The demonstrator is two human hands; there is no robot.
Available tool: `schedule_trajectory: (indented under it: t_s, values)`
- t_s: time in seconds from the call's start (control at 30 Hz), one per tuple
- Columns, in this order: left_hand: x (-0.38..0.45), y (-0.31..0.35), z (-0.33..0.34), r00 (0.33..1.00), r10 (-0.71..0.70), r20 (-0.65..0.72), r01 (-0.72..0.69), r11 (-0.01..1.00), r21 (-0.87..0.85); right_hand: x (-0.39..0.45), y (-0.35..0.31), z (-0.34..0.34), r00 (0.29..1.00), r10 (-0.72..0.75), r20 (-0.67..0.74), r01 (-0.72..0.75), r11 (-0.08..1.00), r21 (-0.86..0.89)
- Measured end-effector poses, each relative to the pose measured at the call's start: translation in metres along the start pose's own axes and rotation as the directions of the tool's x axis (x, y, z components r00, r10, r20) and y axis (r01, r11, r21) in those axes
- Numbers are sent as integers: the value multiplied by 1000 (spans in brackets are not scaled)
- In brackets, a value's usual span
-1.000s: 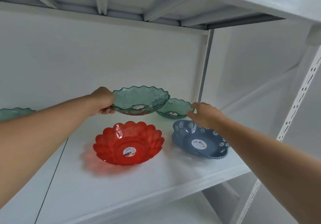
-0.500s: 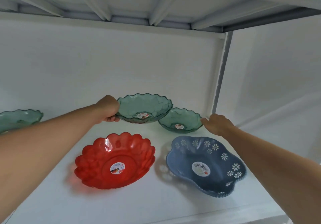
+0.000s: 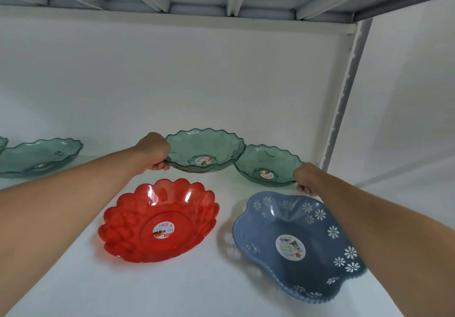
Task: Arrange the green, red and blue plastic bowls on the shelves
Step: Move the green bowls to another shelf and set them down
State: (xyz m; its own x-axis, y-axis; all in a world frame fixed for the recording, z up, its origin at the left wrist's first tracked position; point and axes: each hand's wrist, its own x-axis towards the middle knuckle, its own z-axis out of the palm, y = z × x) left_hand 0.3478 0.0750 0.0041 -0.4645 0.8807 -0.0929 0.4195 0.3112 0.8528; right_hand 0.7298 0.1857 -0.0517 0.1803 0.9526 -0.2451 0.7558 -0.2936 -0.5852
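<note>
Gripping one green bowl's rim in each hand, a person works the shelf's back row: left hand [image 3: 154, 150] clamps the centre green bowl [image 3: 204, 150], now lowered almost onto the shelf [image 3: 221, 292]; right hand [image 3: 306, 177] pinches the right green bowl [image 3: 267, 165]. Red bowl [image 3: 158, 220] and blue bowl [image 3: 295, 245] sit in front, every bowl empty but for its label.

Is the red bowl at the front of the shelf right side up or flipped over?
Right side up. The red bowl shows its open, empty inside and the round label on its base, and it rests flat on the shelf.
</note>
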Motion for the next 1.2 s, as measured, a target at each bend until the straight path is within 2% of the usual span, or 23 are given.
schedule_trajectory:
  t_s: [0.07, 0.13, 0.3, 0.5, 0.73, 0.93, 1.03, 1.2]
  values:
    - [2, 2, 3, 1000, -1, -5, 1, 1000, -4, 2, 0, 0, 1000, 6, 30, -10, 994, 110]
    - [2, 1, 4, 1000, 4, -5, -4, 1000, -4, 2, -1, -1, 998, -48, 30, 43, 986, 162]
    - [-1, 1, -12, 999, -7, -39, 6, 1000, -17, 3, -1, -11, 985, -153, -81, 165, 969, 186]
    - [-13, -15, -56, 985, -78, -152, 64, 993, -96, -27, -19, -6, 983, -183, -27, 179, 906, 383]
    - [-13, -47, -126, 955, -151, -256, 125, 985, -117, -82, -73, 24, 970, -241, -40, 238, 893, 383]
    - [1, -94, -209, 957, -145, -252, 97, 976, -194, -134, -137, 75, 962, -264, -71, 270, 886, 377]
    - [11, -119, -251, 969, -113, -220, 88, 989, -119, -162, -164, 112, 972, -229, -45, 228, 889, 397]
    - [18, -152, -314, 963, -104, -250, 97, 994, -40, -204, -219, 160, 980, -184, -73, 198, 895, 400]
